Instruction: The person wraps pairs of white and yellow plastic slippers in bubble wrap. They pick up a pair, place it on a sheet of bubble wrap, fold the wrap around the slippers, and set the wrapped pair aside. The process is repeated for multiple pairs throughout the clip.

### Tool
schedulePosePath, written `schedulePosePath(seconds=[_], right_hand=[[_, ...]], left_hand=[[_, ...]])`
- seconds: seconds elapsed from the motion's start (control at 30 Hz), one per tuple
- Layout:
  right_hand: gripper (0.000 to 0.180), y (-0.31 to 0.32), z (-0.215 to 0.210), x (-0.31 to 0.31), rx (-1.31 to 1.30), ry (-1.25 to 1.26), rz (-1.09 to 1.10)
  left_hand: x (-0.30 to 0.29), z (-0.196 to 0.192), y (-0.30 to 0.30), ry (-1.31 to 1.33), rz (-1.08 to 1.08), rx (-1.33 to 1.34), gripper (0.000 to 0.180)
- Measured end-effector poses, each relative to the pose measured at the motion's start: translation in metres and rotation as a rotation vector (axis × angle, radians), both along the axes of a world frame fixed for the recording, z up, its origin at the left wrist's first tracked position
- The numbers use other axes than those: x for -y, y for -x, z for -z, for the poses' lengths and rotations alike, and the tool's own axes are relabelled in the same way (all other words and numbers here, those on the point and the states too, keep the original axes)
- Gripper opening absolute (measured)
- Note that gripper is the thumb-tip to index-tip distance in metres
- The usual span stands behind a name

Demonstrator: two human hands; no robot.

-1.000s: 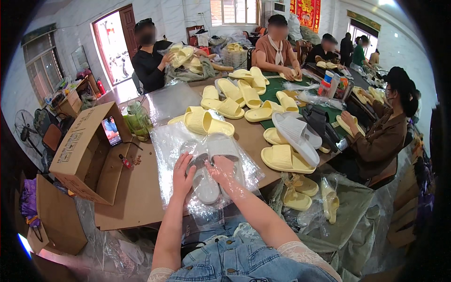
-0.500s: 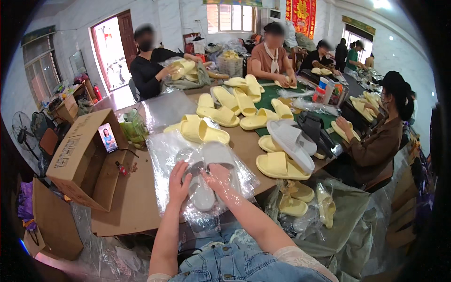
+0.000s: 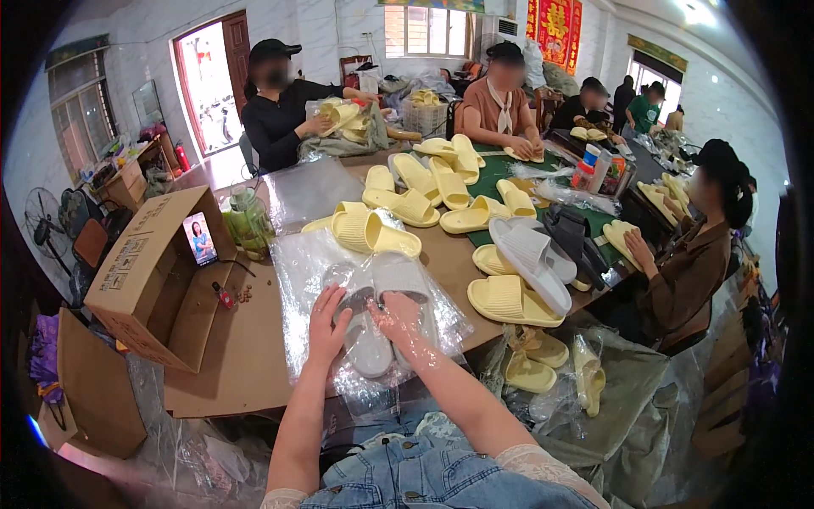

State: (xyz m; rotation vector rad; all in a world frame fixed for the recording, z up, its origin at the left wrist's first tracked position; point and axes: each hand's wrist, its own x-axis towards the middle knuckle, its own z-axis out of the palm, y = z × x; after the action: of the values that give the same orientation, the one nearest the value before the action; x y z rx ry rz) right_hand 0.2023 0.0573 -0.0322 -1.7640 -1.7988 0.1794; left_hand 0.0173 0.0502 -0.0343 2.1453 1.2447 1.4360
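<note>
A pair of grey slippers, the left one (image 3: pixel 368 343) and the right one (image 3: pixel 413 273), lies with clear plastic bags (image 3: pixel 298 293) on the table in front of me. Glossy film covers parts of the pair. My left hand (image 3: pixel 326 327) rests along the left slipper's outer side, fingers stretched out. At the right slipper's strap is my right hand (image 3: pixel 398 322); its fingers bend in at the strap's opening and grip there, their tips partly hidden. Shiny clear film shows over that wrist. Just beyond the pair sits a yellow slipper (image 3: pixel 373 231).
Several yellow slippers (image 3: pixel 513 299), a grey slipper (image 3: pixel 530 265) and black slippers (image 3: pixel 572 237) crowd the right. A cardboard box (image 3: pixel 153 280) with a phone (image 3: pixel 200 239) stands left, near a green jar (image 3: pixel 248 222). Co-workers sit around the tables. Bagged slippers (image 3: pixel 534 371) lie beside the table, lower right.
The whole view has shifted slightly. Both hands stay at the grey slippers with little movement. A co-worker at the right has moved a hand on a yellow slipper.
</note>
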Motion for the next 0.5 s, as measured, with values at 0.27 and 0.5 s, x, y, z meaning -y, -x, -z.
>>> schedulePosePath(seconds=[0.27,0.5], right_hand=[[0.05,0.0021,-0.0016,-0.0008,0.005,0.019,0.003],[0.049,0.0019,-0.0025,-0.0018,0.008,0.051,0.004]], left_hand=[[0.0002,0.0016,0.0016,0.001,-0.005,0.002,0.043],[0.0,0.0023,0.0017,-0.005,-0.004,-0.001,0.044]])
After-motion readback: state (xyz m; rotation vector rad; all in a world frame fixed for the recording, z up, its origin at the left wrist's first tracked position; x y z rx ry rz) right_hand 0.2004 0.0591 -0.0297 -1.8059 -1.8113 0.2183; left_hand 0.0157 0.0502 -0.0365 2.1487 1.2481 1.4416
